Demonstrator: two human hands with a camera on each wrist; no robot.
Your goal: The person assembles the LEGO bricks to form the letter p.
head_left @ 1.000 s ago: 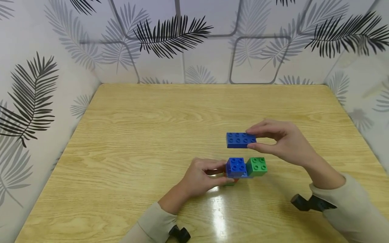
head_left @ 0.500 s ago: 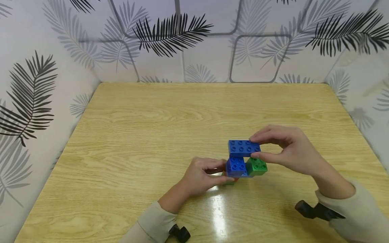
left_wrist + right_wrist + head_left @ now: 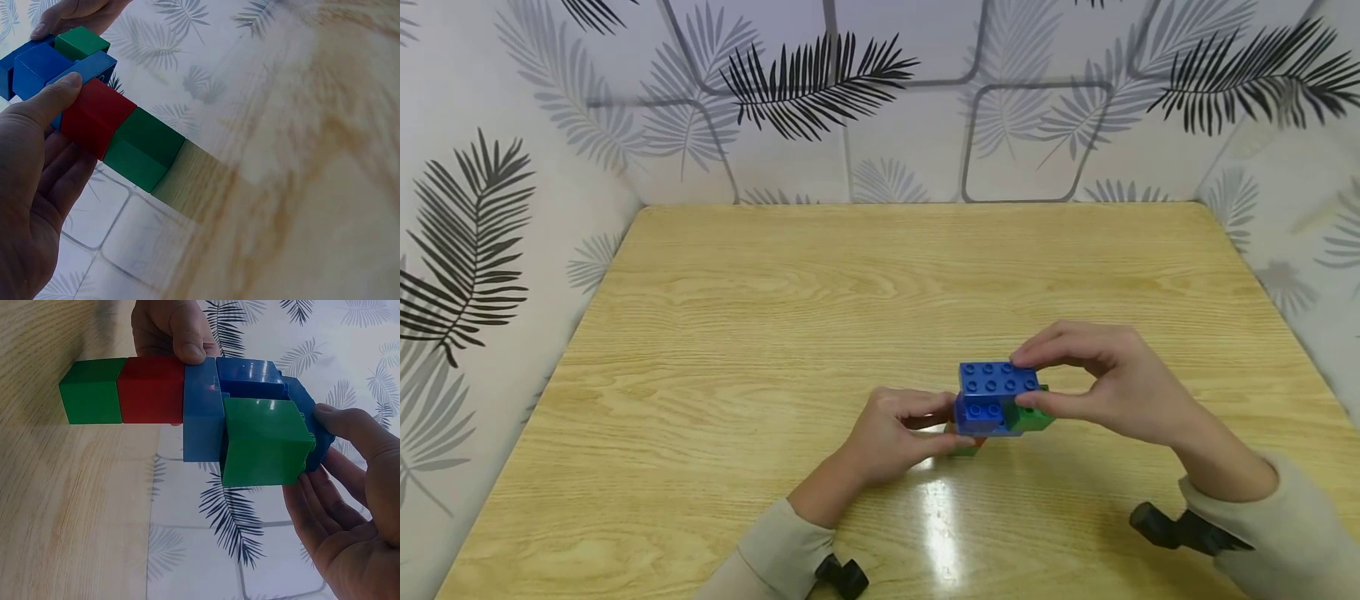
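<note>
My left hand (image 3: 887, 437) grips a stack of toy building bricks at the red brick (image 3: 150, 390) and the lighter blue brick (image 3: 203, 419) above it. Under the red one, a green brick (image 3: 94, 390) forms the stack's foot on the table. A square blue brick (image 3: 250, 372) and a square green brick (image 3: 265, 444) stand side by side on the lighter blue one. Between thumb and fingers, my right hand (image 3: 1120, 383) pinches a long dark blue brick (image 3: 992, 379) over both. Front studs of the square blue brick show; whether the long brick is seated cannot be told.
The wooden table (image 3: 737, 350) stretches away left and behind the stack. Its back and sides meet leaf-patterned covering (image 3: 895, 142). A black device (image 3: 842, 577) sits on the left cuff, and another black device (image 3: 1187, 529) on the right.
My right hand has brought the long dark blue brick down and toward me, from behind the stack to over the square blue and green bricks. My left hand stays on the stack.
</note>
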